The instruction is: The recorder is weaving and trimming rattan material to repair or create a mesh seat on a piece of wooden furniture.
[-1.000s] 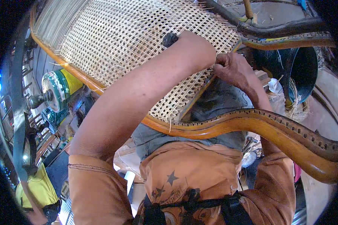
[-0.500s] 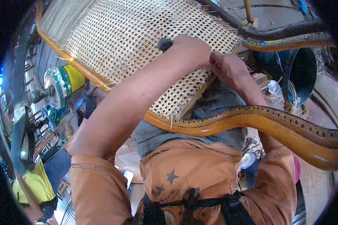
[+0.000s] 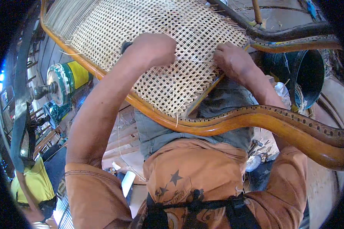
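Cane panel (image 3: 160, 23): spread from eleven to one o'clock, set in a varnished wooden frame (image 3: 210, 129) whose curved arm ran out to three o'clock, drilled with a row of holes. Lower edge lay over the denim-covered lap (image 3: 156, 131).

Main change: hands had parted. A second earlier the two almost met at the panel's lower right edge, left forearm slanting across the weave. By this frame the left hand (image 3: 158, 49) had drawn off toward nine and sat just short of twelve o'clock, over the middle of the weave. Fingers bent in, narrow; whether they gripped a strand, could not tell. A dark rounded thing (image 3: 125, 47) showed at the ten o'clock side of that wrist, having shifted along with it; unclear if gripped.

Right hand (image 3: 233, 61), between one and two o'clock, had changed place little. Fingers curled, tips down at the weave near the panel's edge; contents hidden, could not tell.

Weave between the hands, covered before, lay in plain sight. Wooden slats (image 3: 120, 143) at eight o'clock showed more fully, forearm having swung aside.

Surroundings: dark bucket (image 3: 309, 78) between two and three; green-and-yellow drum (image 3: 70, 80) between nine and ten.
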The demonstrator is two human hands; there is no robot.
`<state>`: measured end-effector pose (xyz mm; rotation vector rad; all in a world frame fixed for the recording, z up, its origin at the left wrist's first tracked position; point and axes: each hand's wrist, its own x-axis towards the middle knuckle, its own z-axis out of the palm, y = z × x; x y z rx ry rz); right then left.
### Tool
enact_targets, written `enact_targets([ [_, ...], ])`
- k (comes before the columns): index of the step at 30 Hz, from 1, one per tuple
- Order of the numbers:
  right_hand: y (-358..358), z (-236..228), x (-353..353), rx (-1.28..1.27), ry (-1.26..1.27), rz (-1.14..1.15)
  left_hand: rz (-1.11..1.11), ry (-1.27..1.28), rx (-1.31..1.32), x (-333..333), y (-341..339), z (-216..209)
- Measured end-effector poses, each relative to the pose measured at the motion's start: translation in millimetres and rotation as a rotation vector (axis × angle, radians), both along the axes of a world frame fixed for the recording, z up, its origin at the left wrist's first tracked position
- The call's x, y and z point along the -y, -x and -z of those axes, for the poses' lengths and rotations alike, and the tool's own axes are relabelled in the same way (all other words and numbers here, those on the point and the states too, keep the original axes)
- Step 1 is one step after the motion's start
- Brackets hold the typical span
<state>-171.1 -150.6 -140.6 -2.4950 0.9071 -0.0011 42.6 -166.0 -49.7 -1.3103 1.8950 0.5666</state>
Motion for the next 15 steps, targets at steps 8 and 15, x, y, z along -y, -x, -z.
enact_targets([
  [8,-24,-22,2,0.478,-0.734,0.257,0.11,0.168,-0.233,-4,8,-27],
  [15,-6,-9,-11,0.099,-0.471,0.367,0.129,0.072,-0.19,-3,34,7],
])
